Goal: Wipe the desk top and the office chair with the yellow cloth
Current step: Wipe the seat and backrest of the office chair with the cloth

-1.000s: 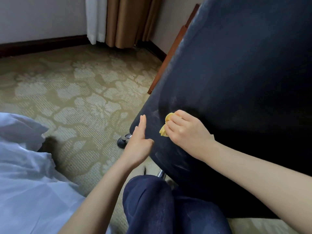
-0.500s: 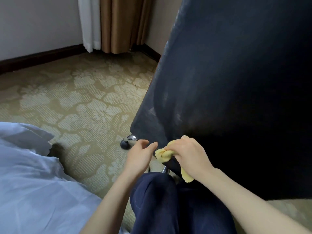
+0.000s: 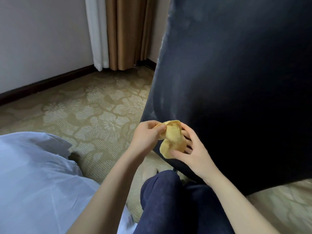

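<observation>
Yellow cloth point(image 3: 170, 139) bunched, held between both hands just in front of the lower left edge of the dark office chair point(image 3: 236, 90) back. Left hand point(image 3: 145, 137) pinches its top fold with thumb and fingers; right hand point(image 3: 190, 152) grips the lower part, thumb on cloth, fingers spread behind. Knee in dark trousers point(image 3: 168, 200) below; white bedding point(image 3: 33, 183) on patterned carpet point(image 3: 94, 112) at left.

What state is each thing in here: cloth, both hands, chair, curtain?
yellow cloth: crumpled, held between both hands.
left hand: pinches the cloth's upper edge.
right hand: cups the cloth from behind, thumb on its lower part.
office chair: dark back, pale smears along its left edge.
brown curtain: hangs gathered in the corner.
</observation>
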The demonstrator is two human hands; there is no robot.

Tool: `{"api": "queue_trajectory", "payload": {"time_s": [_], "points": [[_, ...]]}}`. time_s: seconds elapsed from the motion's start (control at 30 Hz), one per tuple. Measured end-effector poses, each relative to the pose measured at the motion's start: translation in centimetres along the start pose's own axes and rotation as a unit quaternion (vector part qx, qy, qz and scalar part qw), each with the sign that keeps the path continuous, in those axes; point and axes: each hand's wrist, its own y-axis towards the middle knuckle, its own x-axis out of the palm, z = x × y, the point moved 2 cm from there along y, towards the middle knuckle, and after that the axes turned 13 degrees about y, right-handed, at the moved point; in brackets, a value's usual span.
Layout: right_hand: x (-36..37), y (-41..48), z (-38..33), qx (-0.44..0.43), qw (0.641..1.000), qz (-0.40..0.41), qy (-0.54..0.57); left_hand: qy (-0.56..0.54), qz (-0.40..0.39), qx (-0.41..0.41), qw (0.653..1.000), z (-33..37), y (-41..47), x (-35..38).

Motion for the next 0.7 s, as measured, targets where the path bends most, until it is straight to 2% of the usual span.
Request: {"api": "queue_trajectory", "payload": {"time_s": [0.07,0.17,0.27,0.37,0.43,0.53,0.6,0.7], "points": [[0.3,-1.6,0.1,0.074,0.982,0.042,0.167,0.006,0.02,0.021,1.0,1.0,-0.3,-0.6],[1.3,-3.5,-0.4,0.134,0.876,0.127,0.446,-0.017,0.034,0.028,0.999,1.5,-0.8,-1.0],[2.7,-4.7,-2.0,0.165,0.79,0.106,0.581,-0.067,0.019,0.01,0.998,1.6,-1.8,-0.4],[3.0,-5.0,-3.4,0.16,0.743,0.094,0.643,-0.08,0.004,0.021,0.997,1.1,-3.0,0.6],[2.6,-4.8,-3.7,0.149,0.756,0.128,0.625,-0.067,-0.004,0.03,0.997,0.6,-3.5,1.1],[1.9,-4.5,-4.2,0.112,0.834,0.144,0.52,-0.042,-0.023,0.036,0.998,0.1,-3.9,1.5],[2.0,-4.5,-4.3,0.102,0.869,0.142,0.464,-0.049,-0.022,0.043,0.998,-0.1,-4.1,1.5],[3.3,-5.0,-4.3,0.098,0.86,0.114,0.487,-0.006,0.031,0.055,0.998,-0.6,-4.3,1.3]]}}
